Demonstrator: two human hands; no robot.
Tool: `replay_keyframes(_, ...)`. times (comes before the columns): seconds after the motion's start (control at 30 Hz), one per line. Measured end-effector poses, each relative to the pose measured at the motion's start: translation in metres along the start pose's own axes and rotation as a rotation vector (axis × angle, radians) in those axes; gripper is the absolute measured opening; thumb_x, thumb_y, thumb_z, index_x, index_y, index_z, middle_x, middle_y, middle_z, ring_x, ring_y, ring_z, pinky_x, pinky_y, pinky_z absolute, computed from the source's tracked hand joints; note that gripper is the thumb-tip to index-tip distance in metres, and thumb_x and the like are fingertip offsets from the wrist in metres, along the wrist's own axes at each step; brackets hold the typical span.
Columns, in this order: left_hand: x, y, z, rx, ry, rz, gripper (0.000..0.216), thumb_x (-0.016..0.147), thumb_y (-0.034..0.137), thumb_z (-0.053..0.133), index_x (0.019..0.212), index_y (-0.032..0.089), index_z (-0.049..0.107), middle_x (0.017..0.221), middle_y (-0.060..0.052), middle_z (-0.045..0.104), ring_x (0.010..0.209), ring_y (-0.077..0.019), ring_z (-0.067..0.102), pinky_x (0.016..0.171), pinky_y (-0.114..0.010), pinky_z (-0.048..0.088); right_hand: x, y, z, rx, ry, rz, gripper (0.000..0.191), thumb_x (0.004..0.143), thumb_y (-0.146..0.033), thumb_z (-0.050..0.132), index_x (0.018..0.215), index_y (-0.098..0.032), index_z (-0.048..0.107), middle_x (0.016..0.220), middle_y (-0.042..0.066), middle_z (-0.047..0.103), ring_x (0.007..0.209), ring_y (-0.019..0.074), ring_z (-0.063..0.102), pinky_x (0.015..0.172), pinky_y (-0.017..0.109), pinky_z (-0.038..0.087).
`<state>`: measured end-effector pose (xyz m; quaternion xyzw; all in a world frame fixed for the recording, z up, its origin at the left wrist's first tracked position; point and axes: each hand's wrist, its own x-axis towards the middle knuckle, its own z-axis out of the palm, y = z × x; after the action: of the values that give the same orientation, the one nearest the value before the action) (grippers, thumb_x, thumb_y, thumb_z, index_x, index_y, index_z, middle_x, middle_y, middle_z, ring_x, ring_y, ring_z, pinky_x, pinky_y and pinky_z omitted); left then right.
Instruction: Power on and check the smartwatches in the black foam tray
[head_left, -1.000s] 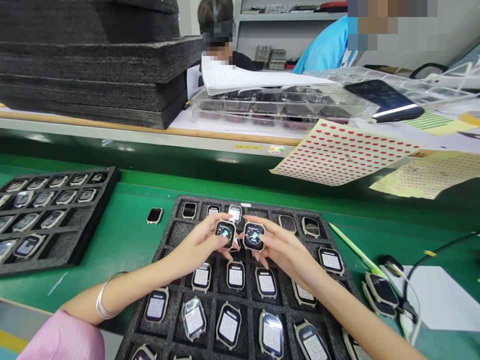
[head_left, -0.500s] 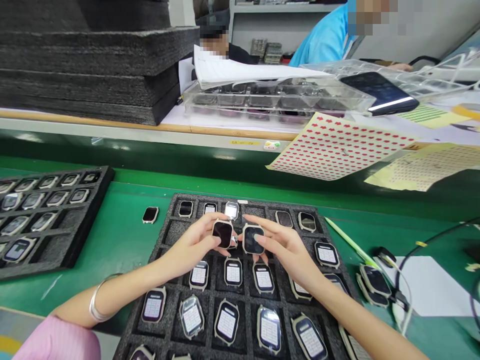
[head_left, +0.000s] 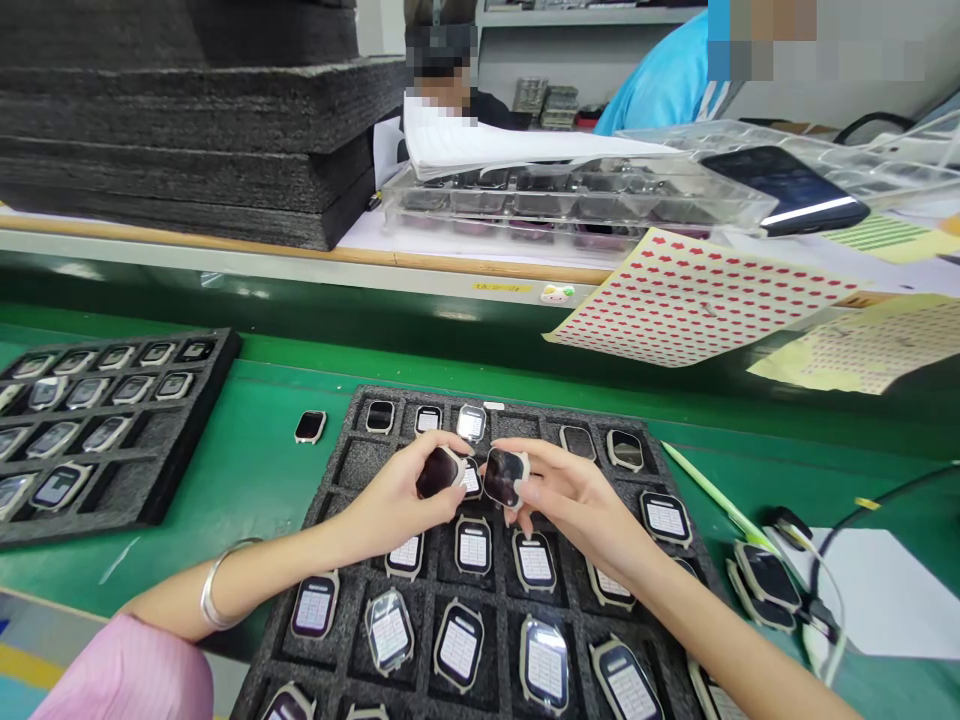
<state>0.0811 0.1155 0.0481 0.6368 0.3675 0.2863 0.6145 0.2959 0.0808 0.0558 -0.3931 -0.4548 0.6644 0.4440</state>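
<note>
My left hand (head_left: pixel 420 482) is closed on a strapless smartwatch (head_left: pixel 439 472) with a dark screen, thumb at its lower right edge. In my right hand (head_left: pixel 551 485) a second dark-screened smartwatch (head_left: pixel 503 476) is gripped by its right side, its face tilted. Both are held up over a black foam tray (head_left: pixel 346 463). Pockets of this tray hold several more smartwatches, many with lit white screens, such as the watch (head_left: pixel 458 645) in a lower row. Between my hands another lit watch (head_left: pixel 471 478) shows partly, the rest hidden by my fingers.
A second foam tray with watches (head_left: pixel 161 480) lies at left, and a lone watch (head_left: pixel 310 427) on the green bench. At right are a green pen (head_left: pixel 712 490), stacked watches (head_left: pixel 772 575), cables and white paper (head_left: pixel 885 590). Foam slabs (head_left: pixel 165 150) and a phone (head_left: pixel 784 185) occupy the shelf.
Both watches have turned in my fingers, their faces now more tilted. My left thumb has moved off the screen to the watch's edge. The whole view has shifted slightly.
</note>
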Motion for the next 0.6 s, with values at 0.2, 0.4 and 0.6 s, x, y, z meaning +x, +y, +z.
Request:
replay_keyframes(0.2,-0.005,0.000,0.000,0.027,-0.031,0.038,0.032,0.083,0.016,0.057,0.113,0.022,0.050,0.076,0.003,0.045,0.062,-0.0119,0.041,0.056,-0.023,0.035,-0.001,0.000,-0.005,0.048,-0.032,-0.006,0.045,0.078,-0.032,0.078,0.120,-0.022,0.063,0.082,0.003,0.067,0.062,0.0152,0.063,0.055,0.027,0.053)
replay_keyframes(0.4,-0.004,0.002,0.004,-0.007,-0.030,0.072,0.035,0.081,0.012,0.057,0.114,0.022,0.050,0.086,0.001,0.049,0.074,-0.0141,0.047,0.067,-0.025,0.040,0.001,0.003,-0.008,0.043,-0.050,0.004,0.042,0.078,-0.035,0.077,0.117,-0.023,0.067,0.102,0.009,0.072,0.094,0.0224,0.065,0.089,0.038,0.049)
replay_keyframes(0.6,0.000,0.003,0.007,0.018,0.003,0.126,0.032,0.078,0.010,0.056,0.109,0.019,0.051,0.084,0.001,0.053,0.074,-0.0140,0.051,0.071,-0.025,0.044,-0.004,0.007,-0.016,-0.024,-0.020,0.051,0.043,0.073,-0.040,0.079,0.113,-0.029,0.070,0.105,0.012,0.073,0.102,0.0324,0.066,0.094,0.049,0.047)
